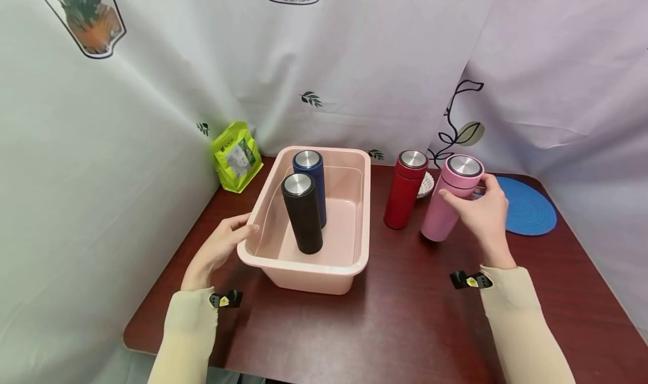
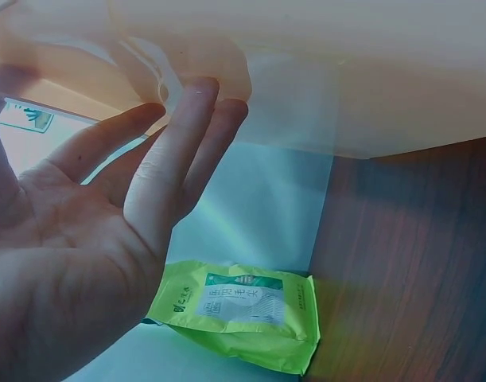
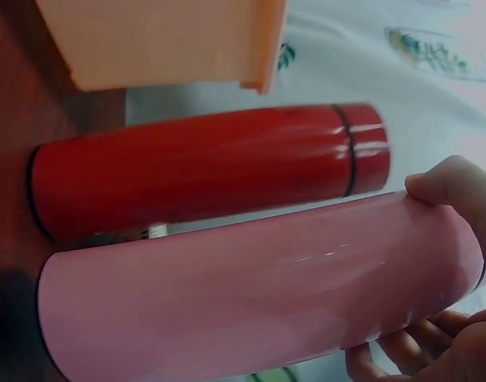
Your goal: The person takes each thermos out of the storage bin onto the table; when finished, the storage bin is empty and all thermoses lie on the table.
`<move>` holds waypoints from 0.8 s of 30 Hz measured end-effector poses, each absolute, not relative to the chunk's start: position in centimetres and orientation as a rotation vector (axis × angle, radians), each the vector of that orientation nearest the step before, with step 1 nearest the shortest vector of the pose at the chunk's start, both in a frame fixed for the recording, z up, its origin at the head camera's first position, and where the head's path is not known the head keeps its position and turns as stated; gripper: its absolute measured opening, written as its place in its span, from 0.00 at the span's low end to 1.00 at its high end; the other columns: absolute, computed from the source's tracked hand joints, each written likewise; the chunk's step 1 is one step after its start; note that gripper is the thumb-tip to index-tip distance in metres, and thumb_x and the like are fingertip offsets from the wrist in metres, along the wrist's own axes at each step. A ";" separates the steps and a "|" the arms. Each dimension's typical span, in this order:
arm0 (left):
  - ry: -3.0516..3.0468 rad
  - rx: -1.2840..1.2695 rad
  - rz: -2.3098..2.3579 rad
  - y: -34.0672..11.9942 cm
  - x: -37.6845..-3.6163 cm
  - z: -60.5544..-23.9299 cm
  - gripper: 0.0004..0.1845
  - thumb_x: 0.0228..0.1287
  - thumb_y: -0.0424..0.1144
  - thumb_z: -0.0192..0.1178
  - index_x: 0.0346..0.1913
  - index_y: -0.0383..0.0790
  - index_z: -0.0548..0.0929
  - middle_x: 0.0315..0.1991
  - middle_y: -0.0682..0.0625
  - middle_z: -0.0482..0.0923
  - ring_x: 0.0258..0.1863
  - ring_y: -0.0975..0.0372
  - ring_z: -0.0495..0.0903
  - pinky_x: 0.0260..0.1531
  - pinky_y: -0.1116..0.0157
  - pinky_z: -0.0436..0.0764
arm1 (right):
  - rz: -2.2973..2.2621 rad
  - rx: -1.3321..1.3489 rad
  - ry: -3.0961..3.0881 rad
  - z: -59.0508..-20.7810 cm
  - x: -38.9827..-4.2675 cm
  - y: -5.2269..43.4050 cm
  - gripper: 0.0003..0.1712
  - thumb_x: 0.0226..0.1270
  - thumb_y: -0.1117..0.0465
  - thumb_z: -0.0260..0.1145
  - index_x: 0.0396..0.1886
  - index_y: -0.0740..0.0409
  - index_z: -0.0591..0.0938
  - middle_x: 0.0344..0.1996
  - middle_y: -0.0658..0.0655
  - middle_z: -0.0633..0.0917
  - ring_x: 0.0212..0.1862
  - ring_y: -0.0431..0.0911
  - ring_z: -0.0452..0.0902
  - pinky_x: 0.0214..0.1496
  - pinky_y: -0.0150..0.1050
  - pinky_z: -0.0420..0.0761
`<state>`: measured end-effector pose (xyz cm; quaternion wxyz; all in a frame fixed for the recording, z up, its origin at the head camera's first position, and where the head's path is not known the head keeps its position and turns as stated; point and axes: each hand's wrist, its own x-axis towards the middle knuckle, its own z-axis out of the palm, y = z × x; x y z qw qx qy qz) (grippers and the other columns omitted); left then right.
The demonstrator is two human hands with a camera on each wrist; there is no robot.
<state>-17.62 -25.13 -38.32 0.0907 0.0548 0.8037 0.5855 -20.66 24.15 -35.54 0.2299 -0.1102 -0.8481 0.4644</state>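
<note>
Head view: you sit at the near edge of the table [image 1: 405, 328], both forearms reaching forward in cream sleeves
Right hand: your right hand [image 1: 483, 209] wraps the upper body of the pink flask [image 1: 450, 201], thumb on the near side just below the lid and fingers curled round the far side; a grip this high probably lets you tip it, and it leans toward you with its base on the wood
Pink flask place: right half of the table, between the red flask [image 1: 404, 190] and the blue mat [image 1: 529, 207] by the right edge
Right wrist view: the thumb tip [image 3: 445, 183] presses the pink flask [image 3: 250, 294] near the cap seam, with other fingertips [image 3: 402, 350] showing under it; the red flask [image 3: 203, 179] stands just beside, apart from your hand
Left hand: your left hand [image 1: 223, 243] rests against the left rim of the pink tub [image 1: 309, 271], fingers nearly straight, seemingly to steady it; nothing is held
Left wrist view: the straight fingers [image 2: 183, 151] touch the underside of the tub's rim [image 2: 330, 95]; the green pouch [image 2: 243, 314] lies beyond, at the far left corner
Tub contents: the black flask [image 1: 302, 212] and blue flask [image 1: 310, 184] stand upright inside, close together
Tub place: centre-left, toward the near edge
</note>
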 end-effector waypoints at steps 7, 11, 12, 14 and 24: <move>2.403 0.154 1.728 -25.1 -17.5 -38.3 0.30 0.67 0.39 0.53 0.68 0.25 0.66 0.62 0.25 0.70 0.44 0.61 0.83 0.42 0.70 0.81 | 1.284 -0.303 -2.337 -37.2 -22.4 24.9 0.44 0.51 0.46 0.76 0.66 0.59 0.71 0.57 0.60 0.78 0.56 0.50 0.73 0.53 0.38 0.77; 2.389 0.175 1.749 -25.1 -17.6 -38.4 0.30 0.67 0.37 0.53 0.68 0.23 0.66 0.61 0.25 0.70 0.43 0.65 0.82 0.43 0.70 0.81 | 1.297 -0.322 -2.345 -38.1 -23.0 25.1 0.45 0.52 0.46 0.76 0.66 0.59 0.70 0.57 0.60 0.79 0.56 0.50 0.74 0.57 0.43 0.77; 2.382 0.184 1.758 -25.1 -17.7 -38.4 0.30 0.66 0.37 0.53 0.68 0.23 0.66 0.61 0.24 0.69 0.43 0.65 0.82 0.43 0.70 0.80 | 1.297 -0.326 -2.344 -38.3 -23.1 25.1 0.45 0.52 0.46 0.76 0.66 0.59 0.70 0.57 0.60 0.79 0.55 0.50 0.75 0.56 0.41 0.77; 2.369 0.205 1.776 -25.0 -17.8 -38.4 0.30 0.66 0.35 0.53 0.68 0.22 0.65 0.62 0.24 0.69 0.44 0.65 0.81 0.43 0.70 0.80 | 1.286 -0.325 -2.345 -38.7 -23.3 25.2 0.44 0.52 0.46 0.76 0.65 0.59 0.70 0.55 0.61 0.80 0.53 0.49 0.75 0.53 0.36 0.76; 2.383 0.203 1.787 -25.1 -17.5 -38.6 0.30 0.67 0.35 0.52 0.68 0.22 0.65 0.62 0.24 0.69 0.44 0.65 0.81 0.43 0.70 0.80 | 1.266 -0.126 -2.487 -38.4 -23.9 26.7 0.47 0.57 0.45 0.72 0.69 0.64 0.64 0.60 0.69 0.75 0.59 0.59 0.72 0.60 0.54 0.75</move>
